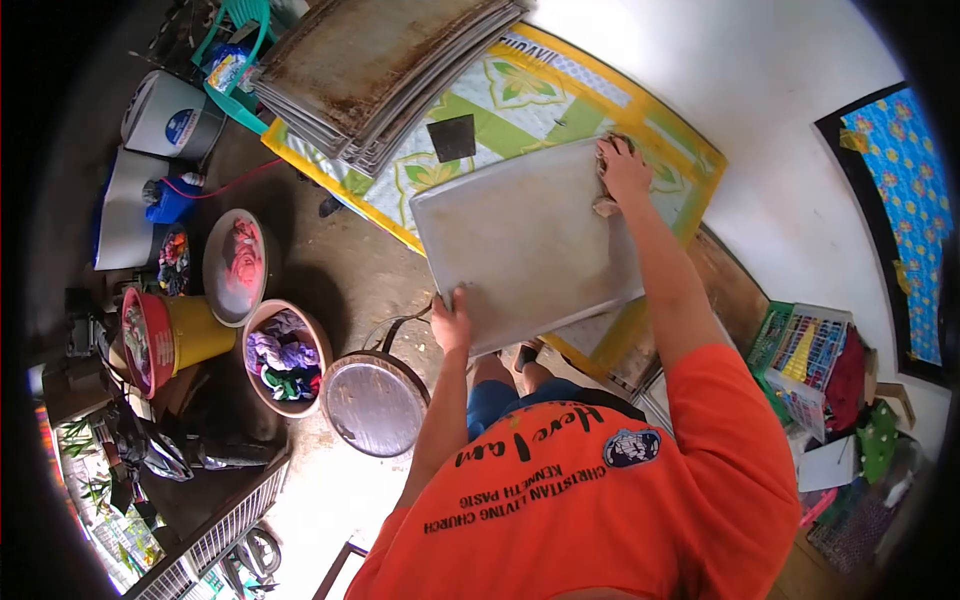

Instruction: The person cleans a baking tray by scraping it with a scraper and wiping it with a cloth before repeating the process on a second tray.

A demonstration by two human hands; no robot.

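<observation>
A grey metal baking tray (pixel 520 240) lies tilted over the near part of a table with a green, white and yellow patterned cover (pixel 510 85). My left hand (pixel 452 322) is closed on the tray's near left edge, thumb on top and fingers partly hidden underneath. At the far right corner, my right hand (pixel 625 172) presses a crumpled brownish rag (pixel 605 206) against the tray's surface. Beyond the tray, a stack of rusty-topped trays (pixel 370 65) stands at the table's far left. Between them lies a small dark square (pixel 452 138).
On the floor to the left stand a basin with coloured cloths (pixel 322 345), a basin with pink cloth (pixel 218 290), a yellow bucket (pixel 200 335) and a round-topped stool (pixel 375 405). A green chair (pixel 240 100) is at the far left. Plastic baskets (pixel 800 350) sit at right.
</observation>
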